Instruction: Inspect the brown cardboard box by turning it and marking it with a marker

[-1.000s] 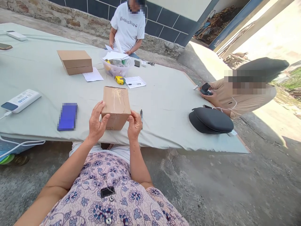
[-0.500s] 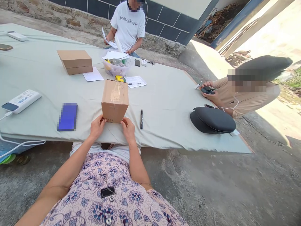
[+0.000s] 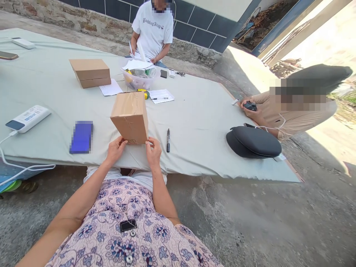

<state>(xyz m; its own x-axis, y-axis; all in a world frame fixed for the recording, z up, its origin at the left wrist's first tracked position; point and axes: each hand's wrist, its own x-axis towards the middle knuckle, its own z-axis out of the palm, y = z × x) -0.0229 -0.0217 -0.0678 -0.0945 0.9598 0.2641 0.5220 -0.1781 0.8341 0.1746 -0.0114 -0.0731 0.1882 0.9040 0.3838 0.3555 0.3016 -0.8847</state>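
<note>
A brown cardboard box point(image 3: 130, 126) stands near the front edge of the table, turned at an angle, with clear tape on its top. The fingers of my left hand point(image 3: 115, 151) pinch its lower left corner. At its lower right corner, my right hand point(image 3: 152, 151) grips the cardboard between thumb and fingers. Just right of that hand lies a black marker pen point(image 3: 168, 141). To the left of the box is a blue rectangular object point(image 3: 82, 137), blurred out.
Behind the box are a yellow tape measure point(image 3: 146, 94), a paper with a pen point(image 3: 162, 96) and a plastic tub point(image 3: 139, 79). Another cardboard box point(image 3: 93, 74) and a power bank point(image 3: 29, 118) lie left; a black case point(image 3: 253, 142) lies right. Two people sit around the table.
The box has turned between my hands, its top swinging left, so more of its right side shows. My right hand has shifted slightly right. The person across has lowered the papers.
</note>
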